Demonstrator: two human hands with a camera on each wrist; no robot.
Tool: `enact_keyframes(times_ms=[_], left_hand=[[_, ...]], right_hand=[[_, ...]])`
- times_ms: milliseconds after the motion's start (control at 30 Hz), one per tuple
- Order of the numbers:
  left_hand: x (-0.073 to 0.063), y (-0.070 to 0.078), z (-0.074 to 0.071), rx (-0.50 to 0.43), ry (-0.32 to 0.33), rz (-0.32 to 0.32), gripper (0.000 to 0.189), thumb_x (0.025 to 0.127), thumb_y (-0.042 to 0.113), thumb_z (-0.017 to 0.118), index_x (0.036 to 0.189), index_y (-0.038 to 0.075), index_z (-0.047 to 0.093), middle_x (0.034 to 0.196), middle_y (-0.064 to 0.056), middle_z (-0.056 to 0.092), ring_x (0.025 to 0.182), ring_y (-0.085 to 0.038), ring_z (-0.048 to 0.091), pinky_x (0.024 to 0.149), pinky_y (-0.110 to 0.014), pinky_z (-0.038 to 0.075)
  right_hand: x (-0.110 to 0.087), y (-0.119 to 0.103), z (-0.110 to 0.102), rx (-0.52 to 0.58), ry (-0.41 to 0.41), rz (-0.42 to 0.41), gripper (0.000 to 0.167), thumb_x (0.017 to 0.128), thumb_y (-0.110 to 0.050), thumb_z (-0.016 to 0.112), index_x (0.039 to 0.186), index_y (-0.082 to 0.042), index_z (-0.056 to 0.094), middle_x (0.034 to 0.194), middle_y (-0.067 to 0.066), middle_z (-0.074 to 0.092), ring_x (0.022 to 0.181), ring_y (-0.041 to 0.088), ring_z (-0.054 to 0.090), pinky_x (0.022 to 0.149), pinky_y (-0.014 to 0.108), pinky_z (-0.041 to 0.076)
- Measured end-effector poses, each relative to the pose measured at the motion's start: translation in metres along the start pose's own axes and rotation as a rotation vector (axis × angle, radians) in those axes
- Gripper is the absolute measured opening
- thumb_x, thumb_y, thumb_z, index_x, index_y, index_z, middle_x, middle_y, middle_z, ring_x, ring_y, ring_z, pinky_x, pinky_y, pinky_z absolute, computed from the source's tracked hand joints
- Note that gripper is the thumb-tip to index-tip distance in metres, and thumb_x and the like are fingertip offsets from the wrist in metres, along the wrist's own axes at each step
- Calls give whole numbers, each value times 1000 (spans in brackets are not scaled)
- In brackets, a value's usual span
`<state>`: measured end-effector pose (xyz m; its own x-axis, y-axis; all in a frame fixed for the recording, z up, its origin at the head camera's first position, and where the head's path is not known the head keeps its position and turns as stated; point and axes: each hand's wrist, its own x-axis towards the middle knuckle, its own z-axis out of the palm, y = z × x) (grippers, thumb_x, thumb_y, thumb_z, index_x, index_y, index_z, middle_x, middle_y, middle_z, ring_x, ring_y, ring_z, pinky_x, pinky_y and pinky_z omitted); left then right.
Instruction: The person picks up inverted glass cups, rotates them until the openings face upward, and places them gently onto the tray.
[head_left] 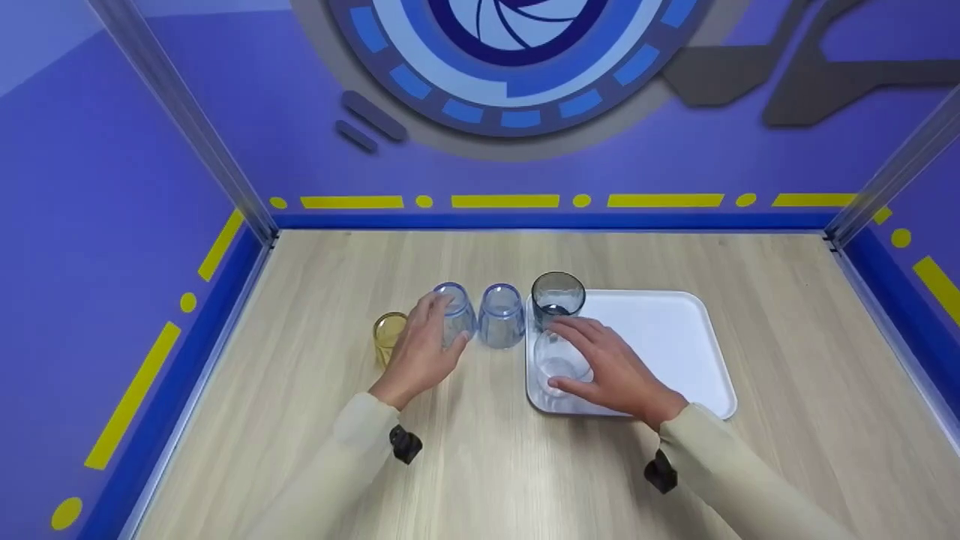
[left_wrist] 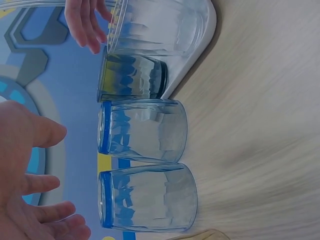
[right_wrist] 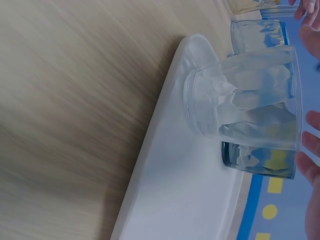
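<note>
My left hand (head_left: 426, 346) hovers over the left one of two light-blue glasses, its thumb and fingers spread and holding nothing. This left blue glass (left_wrist: 150, 197) and the right blue glass (head_left: 502, 319) stand upside down side by side on the table. Partly hidden behind my left hand is a yellow glass (head_left: 388, 334). My right hand (head_left: 611, 367) is at the rim of a clear glass (right_wrist: 245, 100), thumb and fingers apart and not curled round it. The clear glass stands upright on a white tray (head_left: 660, 337). Just behind it, a smoky grey glass (head_left: 558, 294) stands upright at the tray's far left corner.
A wooden table (head_left: 480, 465) carries everything. The right blue glass stands close to the tray's left edge. Blue-purple printed panels (head_left: 225, 112) wall in the back and sides of the table.
</note>
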<state>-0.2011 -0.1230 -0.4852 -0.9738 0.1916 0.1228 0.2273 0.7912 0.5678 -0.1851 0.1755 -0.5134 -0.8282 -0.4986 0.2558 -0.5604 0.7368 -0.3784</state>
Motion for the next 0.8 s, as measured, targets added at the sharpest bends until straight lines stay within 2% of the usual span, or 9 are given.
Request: enact_keyframes(times_ms=[300, 533, 800], left_hand=[[5, -1, 2, -7, -20, -24, 61, 95, 32, 60, 147, 11, 37, 154, -14, 30, 142, -30, 33, 115, -49, 33], [11, -2, 2, 28, -47, -60, 64, 95, 34, 59, 149, 11, 34, 157, -14, 27, 145, -31, 29, 116, -49, 31], [18, -6, 2, 67, -45, -48, 60, 95, 33, 58, 146, 10, 37, 154, -14, 31, 143, -30, 31, 116, -48, 32]], right_hand=[[-1, 0, -3, 1, 43, -2, 70, 85, -57, 64, 145, -26, 43, 148, -4, 45, 136, 19, 42, 112, 50, 37], [-2, -1, -6, 15, 68, 18, 68, 85, -56, 65, 143, -27, 45, 146, -4, 46, 135, 19, 43, 111, 50, 37], [-3, -2, -10, 29, 115, 25, 62, 86, -51, 66, 139, -24, 49, 143, -5, 49, 133, 16, 44, 111, 46, 38]])
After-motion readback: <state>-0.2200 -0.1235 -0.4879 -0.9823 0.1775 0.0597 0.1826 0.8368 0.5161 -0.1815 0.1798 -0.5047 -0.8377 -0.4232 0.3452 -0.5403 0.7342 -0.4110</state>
